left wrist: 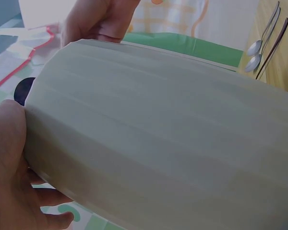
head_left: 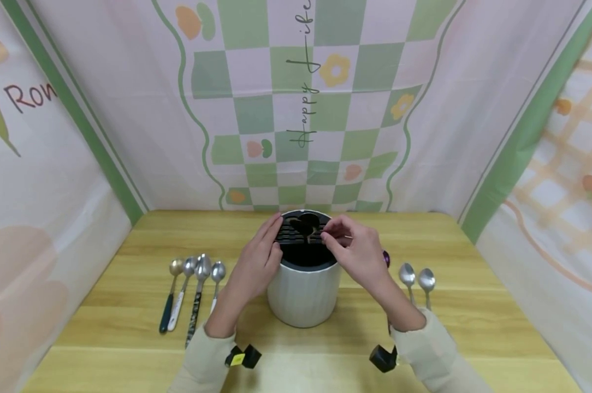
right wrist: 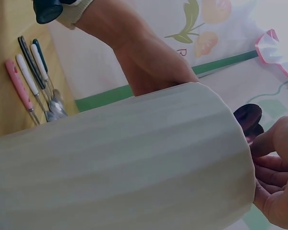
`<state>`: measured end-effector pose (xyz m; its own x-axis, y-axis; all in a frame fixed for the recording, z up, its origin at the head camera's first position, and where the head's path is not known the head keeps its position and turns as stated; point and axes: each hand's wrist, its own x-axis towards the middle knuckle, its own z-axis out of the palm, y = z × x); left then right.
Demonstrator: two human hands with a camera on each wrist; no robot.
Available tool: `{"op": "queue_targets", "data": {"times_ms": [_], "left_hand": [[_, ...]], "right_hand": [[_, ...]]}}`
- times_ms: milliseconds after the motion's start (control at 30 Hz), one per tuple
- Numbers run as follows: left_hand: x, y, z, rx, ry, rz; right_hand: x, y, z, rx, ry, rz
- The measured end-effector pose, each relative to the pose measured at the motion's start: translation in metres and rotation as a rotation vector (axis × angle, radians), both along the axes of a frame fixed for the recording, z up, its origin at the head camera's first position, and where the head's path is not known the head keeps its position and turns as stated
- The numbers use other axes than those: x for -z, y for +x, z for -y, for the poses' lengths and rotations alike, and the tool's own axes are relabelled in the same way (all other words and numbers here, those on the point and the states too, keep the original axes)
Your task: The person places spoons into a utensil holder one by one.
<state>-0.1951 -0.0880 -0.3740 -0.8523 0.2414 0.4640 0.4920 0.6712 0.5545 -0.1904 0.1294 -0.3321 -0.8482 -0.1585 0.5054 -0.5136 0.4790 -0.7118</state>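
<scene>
A white ribbed canister [head_left: 303,300] stands upright at the middle of the table, with a black slotted insert [head_left: 291,236] in its top. Dark, shiny spoons [head_left: 306,221] rise from the slots, bowls up; their handles are mostly hidden. My left hand [head_left: 256,259] rests against the canister's left rim, fingers extended, the thumb on the nearer side. At the right of the slots, my right hand [head_left: 360,251] pinches thumb and forefinger at a dark spoon [right wrist: 254,132] just below its bowl. The canister wall hides part of that grip in the right wrist view.
Several spoons [head_left: 202,267] with coloured handles lie in a row on the left; a pink handle [right wrist: 19,84] shows among them. Two silver spoons [head_left: 407,274] lie to the right, beside a purple spoon [head_left: 386,258] partly covered by my right arm. Patterned cloth [head_left: 306,109] hangs behind the table.
</scene>
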Motion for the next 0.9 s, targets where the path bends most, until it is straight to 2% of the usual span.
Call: {"op": "queue_targets", "data": {"times_ms": [333,467,700,900], "left_hand": [[-0.001,0.001,0.0,-0.001,-0.003,0.022],[-0.001,0.001,0.001,0.0,0.001,0.024],[-0.002,0.0,0.001,-0.001,-0.001,0.031],[-0.001,0.0,0.0,-0.002,-0.002,0.029]], "right_hand": [[0.002,0.002,-0.032,0.076,-0.024,-0.045],[0.011,-0.002,-0.049,0.112,0.002,-0.039],[0.036,-0.009,-0.076,0.19,0.15,0.068],[0.054,-0.01,-0.1,0.209,0.287,0.138]]}}
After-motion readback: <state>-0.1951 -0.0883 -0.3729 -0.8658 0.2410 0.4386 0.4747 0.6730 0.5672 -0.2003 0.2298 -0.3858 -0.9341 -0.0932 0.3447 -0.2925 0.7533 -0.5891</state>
